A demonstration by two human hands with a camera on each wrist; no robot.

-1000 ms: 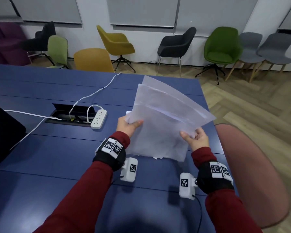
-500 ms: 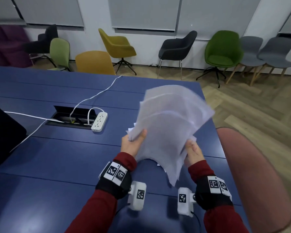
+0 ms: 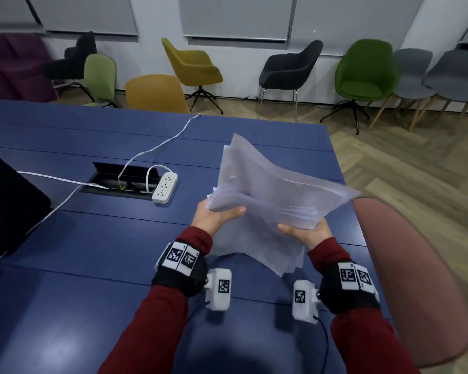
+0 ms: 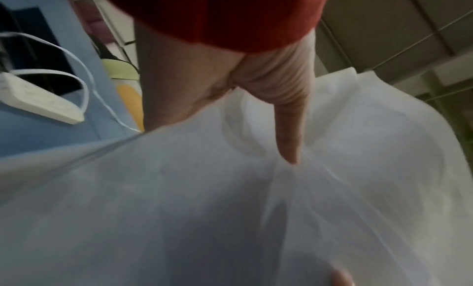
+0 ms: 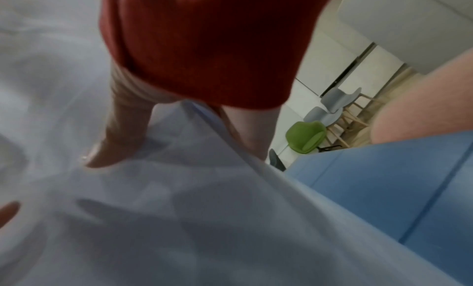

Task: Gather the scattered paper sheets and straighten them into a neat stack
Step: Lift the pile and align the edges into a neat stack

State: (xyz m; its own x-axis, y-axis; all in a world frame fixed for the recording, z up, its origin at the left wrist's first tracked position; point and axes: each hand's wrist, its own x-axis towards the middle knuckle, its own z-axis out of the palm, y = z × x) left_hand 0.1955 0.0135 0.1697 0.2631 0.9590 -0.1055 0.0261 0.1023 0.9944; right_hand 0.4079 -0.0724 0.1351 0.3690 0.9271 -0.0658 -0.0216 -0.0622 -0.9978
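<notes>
White paper sheets point(image 3: 265, 190) blurred, hands' fingers hidden beneath

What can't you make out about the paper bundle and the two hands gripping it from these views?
- Fingers of the left hand and right hand: head view, hidden behind the paper sheets; only the thumbs show.
- Number of sheets: edges blurred in the head view.
- Any print on the sheets: both wrist views are blurred and dim.
- Any sheet on the table beneath the bundle: hidden by the bundle.
</notes>
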